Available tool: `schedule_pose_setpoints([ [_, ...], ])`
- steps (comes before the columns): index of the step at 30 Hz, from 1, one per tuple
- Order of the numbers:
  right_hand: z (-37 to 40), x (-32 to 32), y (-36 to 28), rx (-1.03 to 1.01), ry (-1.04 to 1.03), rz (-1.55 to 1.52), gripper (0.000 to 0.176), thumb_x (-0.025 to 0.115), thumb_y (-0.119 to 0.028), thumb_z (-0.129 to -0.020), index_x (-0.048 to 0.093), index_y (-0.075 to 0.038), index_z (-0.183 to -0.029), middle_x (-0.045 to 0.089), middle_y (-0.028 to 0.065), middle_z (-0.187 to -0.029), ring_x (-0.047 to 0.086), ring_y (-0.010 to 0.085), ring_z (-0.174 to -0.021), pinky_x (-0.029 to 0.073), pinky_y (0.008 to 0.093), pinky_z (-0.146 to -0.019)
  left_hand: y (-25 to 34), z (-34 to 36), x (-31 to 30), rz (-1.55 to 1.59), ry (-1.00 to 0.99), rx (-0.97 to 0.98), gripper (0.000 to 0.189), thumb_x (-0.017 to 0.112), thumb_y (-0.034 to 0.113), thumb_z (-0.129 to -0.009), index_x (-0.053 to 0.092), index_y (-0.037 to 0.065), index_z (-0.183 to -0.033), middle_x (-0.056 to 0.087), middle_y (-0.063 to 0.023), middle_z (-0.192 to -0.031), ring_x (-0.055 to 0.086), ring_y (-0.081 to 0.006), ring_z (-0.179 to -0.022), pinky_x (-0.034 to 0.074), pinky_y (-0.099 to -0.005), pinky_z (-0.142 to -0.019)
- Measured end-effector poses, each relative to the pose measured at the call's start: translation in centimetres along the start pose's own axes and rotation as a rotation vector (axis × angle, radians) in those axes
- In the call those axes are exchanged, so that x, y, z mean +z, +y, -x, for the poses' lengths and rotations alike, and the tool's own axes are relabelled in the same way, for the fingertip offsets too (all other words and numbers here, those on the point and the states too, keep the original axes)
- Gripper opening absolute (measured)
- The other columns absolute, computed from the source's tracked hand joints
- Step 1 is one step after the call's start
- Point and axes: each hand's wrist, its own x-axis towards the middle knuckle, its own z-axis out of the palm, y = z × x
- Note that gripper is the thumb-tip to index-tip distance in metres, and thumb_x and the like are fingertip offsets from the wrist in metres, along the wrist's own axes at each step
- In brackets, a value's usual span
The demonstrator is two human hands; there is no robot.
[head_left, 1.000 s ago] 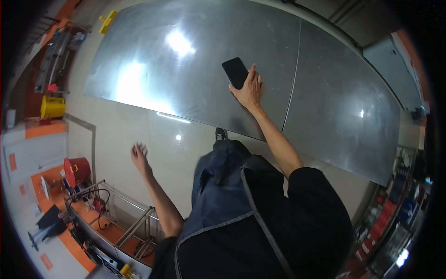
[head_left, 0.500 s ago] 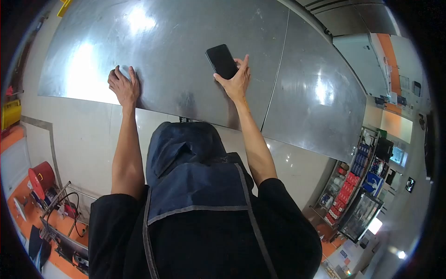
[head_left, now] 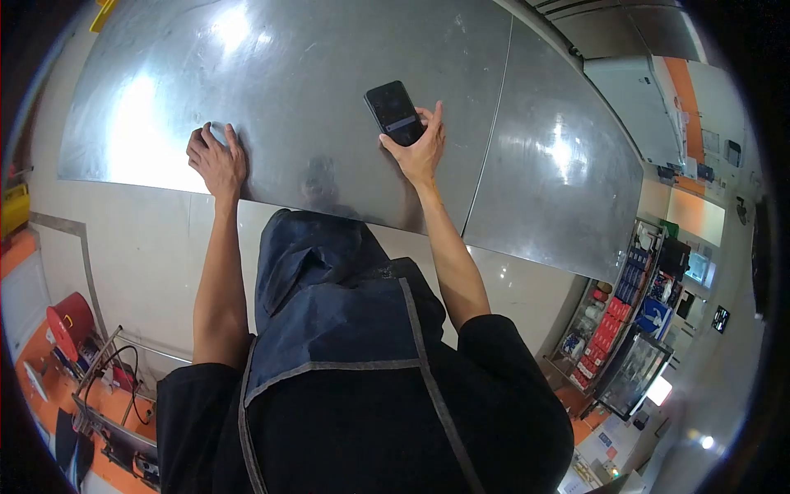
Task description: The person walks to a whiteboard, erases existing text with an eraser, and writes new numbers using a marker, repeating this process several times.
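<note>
A black smartphone [head_left: 395,112] is over the metal tabletop, its screen facing up. On the lower part of that screen a dim grey band shows. My right hand [head_left: 421,151] grips the phone at its near end, thumb at the lower left corner and fingers along the right side. Farther left, my left hand [head_left: 219,165] rests near the front edge of the steel table [head_left: 288,90], back of the hand up. Its fingers are apart and slightly bent, with nothing in them.
A shelf rack with red boxes [head_left: 599,342] stands at the right. To the lower left are a red round object [head_left: 71,319] and a metal frame with a black cable [head_left: 132,370]. A blue apron [head_left: 329,321] covers my front, close to the table edge.
The phone's screen was dark and now shows a faint lit band near its lower end. The view has shifted slightly; both hands stay in nearly the same places.
</note>
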Motion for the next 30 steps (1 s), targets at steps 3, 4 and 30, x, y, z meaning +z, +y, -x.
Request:
schedule_pose_setpoints([
  [3,0.1,0.0,0.1,0.005,0.001,-0.006,0.120,0.086,-0.034,-0.059,0.015,-0.001,-0.150,0.055,0.0053,-0.126,0.049,0.0286,-0.111,0.033,0.0474,-0.103,0.2,0.0,0.0,-0.019,-0.002,0.001,0.051,0.050,0.042,-0.097,0.053,0.000,-0.127,0.046,-0.0194,-0.130,0.040,-0.0352,-0.124,0.031,-0.0482,-0.103],
  [4,0.1,0.0,0.1,0.000,0.005,-0.004,0.120,0.086,-0.033,-0.059,0.015,-0.001,-0.150,0.055,0.0051,-0.126,0.049,0.0286,-0.111,0.033,0.0476,-0.103,0.2,0.0,0.0,-0.025,0.003,0.001,0.051,0.050,0.042,-0.097,0.054,0.000,-0.126,0.047,-0.0192,-0.130,0.040,-0.0352,-0.123,0.031,-0.0481,-0.102],
  [30,0.6,0.1,0.2,0.070,-0.005,0.072,0.116,0.085,-0.039,-0.062,0.018,-0.006,-0.150,0.053,0.0059,-0.130,0.046,0.0293,-0.122,0.030,0.0535,-0.102,1.0,0.3,-0.7,-0.020,-0.007,0.033,0.049,0.045,0.043,-0.098,0.055,0.000,-0.119,0.046,-0.0233,-0.129,0.038,-0.0385,-0.124,0.030,-0.0502,-0.103],
])
